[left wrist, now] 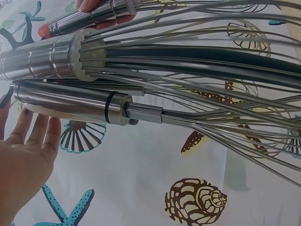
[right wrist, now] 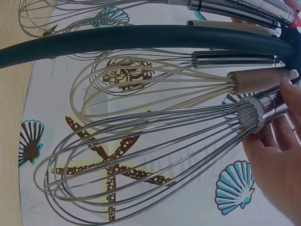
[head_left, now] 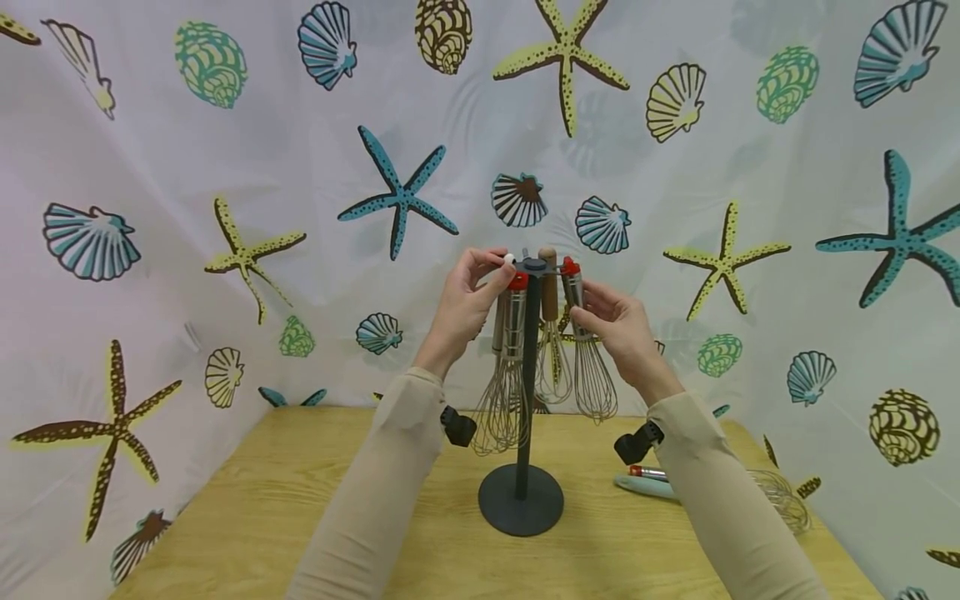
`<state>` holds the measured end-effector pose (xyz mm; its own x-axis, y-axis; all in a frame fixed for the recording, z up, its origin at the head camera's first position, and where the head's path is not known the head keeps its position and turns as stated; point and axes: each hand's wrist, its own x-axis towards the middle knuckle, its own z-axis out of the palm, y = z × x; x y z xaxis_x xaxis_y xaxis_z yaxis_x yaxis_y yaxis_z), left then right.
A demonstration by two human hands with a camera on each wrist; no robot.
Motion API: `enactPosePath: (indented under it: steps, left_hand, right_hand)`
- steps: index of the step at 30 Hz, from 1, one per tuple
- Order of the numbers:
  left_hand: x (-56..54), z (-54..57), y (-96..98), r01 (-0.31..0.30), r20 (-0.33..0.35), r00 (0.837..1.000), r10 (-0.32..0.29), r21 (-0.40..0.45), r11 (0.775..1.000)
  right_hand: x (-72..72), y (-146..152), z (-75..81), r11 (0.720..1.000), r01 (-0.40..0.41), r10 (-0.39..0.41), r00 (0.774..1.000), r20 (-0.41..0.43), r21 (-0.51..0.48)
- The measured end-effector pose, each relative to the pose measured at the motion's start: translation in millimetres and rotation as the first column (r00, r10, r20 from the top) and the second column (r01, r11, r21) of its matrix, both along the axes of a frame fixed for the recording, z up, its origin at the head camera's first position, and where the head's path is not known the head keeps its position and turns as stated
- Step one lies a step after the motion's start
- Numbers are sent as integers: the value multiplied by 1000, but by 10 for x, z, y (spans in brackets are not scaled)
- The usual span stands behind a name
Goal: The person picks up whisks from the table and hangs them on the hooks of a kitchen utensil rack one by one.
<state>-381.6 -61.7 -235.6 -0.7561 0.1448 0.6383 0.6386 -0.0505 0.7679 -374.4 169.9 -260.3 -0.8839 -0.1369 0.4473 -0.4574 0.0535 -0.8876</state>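
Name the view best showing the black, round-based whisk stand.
Head: the stand shows top to base. Right wrist shows its pole without base; left wrist, part of it behind a silver metal whisk.

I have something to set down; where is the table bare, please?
The table is bare left of the left sleeve, and between it and the stand's base. Utensils crowd the right sleeve; hanging whisks, left hand and right hand crowd the stand's top.

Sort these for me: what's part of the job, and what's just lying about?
In the job:
black stand
red-tipped whisk held by the right hand
other hanging whisks
left hand, at the stand's top

Lying about:
pale blue handle and another red-tipped handle on the table, possibly waiting their turn
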Motion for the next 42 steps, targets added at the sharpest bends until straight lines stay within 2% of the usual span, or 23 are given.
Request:
enactPosePath:
  steps: [26,33,42]
  left_hand:
    - [-2,-15,25,-19,-19,1000,19,31,999]
    - [-8,-15,36,-7,-21,1000,8,40,999]
    - [-2,-22,30,-16,-29,999,17,46,999]
  right_hand:
    - [57,-107,11,999,-36,35,999,38,31]
    - [83,-166,-1,997,-73,73,997,29,-19]
    - [64,-208,-31,996,-82,84,996,30,-44]
